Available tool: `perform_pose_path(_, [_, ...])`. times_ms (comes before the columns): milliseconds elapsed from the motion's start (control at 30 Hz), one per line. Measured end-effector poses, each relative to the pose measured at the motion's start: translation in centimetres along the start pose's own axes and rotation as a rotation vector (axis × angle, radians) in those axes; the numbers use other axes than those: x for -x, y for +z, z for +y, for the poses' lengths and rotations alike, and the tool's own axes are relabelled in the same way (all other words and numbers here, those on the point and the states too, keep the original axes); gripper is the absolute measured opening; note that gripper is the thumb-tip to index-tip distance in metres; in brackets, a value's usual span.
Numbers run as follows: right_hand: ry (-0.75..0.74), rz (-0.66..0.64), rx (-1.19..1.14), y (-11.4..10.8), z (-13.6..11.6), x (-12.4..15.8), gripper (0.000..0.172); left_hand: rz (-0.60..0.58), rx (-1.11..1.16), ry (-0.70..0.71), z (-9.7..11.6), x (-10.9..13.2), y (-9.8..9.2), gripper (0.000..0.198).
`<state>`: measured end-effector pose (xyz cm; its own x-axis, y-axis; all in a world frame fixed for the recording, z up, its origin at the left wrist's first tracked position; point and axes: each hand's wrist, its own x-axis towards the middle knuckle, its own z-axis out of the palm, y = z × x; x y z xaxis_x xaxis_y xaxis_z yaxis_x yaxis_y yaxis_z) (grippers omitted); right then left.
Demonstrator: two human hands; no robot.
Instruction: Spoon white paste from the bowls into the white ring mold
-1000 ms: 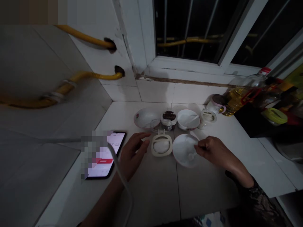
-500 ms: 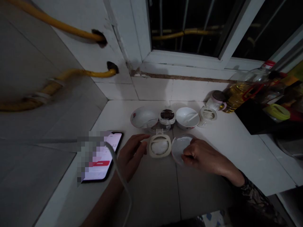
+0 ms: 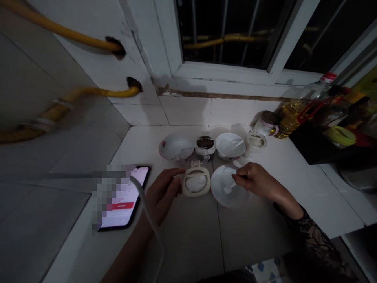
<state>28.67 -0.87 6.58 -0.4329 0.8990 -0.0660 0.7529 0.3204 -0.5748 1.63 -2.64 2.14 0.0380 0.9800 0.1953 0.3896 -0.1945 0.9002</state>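
Observation:
My right hand (image 3: 255, 179) pinches a small white spoon (image 3: 228, 189), its bowl end pointing down into a white bowl (image 3: 219, 196). Just left of that bowl stands an open seasoning jar (image 3: 196, 169) with a cream rim and white granules inside. Its clear lid (image 3: 185, 156) is flipped back. My left hand (image 3: 165, 190) rests beside the jar, thumb and forefinger apart, fingertips at its left side; whether they press on it I cannot tell.
Behind are a white bowl (image 3: 171, 146), a jar of dark red seasoning (image 3: 205, 142), another bowl with a spoon (image 3: 225, 152) and a lidded jar (image 3: 255, 143). A phone (image 3: 123, 212) lies left, a cable (image 3: 151, 222) crossing it. Oil bottles (image 3: 290, 114) stand right.
My right hand has lifted and opened out slightly from over the bowl, so the spoon now shows. The left hand stays by the jar. The whole view has shifted a little.

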Motion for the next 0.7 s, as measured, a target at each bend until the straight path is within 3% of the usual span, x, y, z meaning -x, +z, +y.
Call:
perform_pose_path(167, [-0.127, 0.037, 0.137, 0.6, -0.4, -0.2, 0.044, -0.005, -0.008, -0.014, 0.3, 0.0, 0.0, 0.028])
perform_pose_path(367, [-0.227, -0.023, 0.035, 1.6, -1.2, -0.1, 0.045, -0.013, 0.015, -0.009, 0.4, -0.1, 0.1, 0.031])
perform_pose_path(700, [-0.005, -0.007, -0.344, 2.2, 0.0, -0.2, 0.045, -0.026, 0.08, 0.004, 0.2, -0.1, 0.1, 0.032])
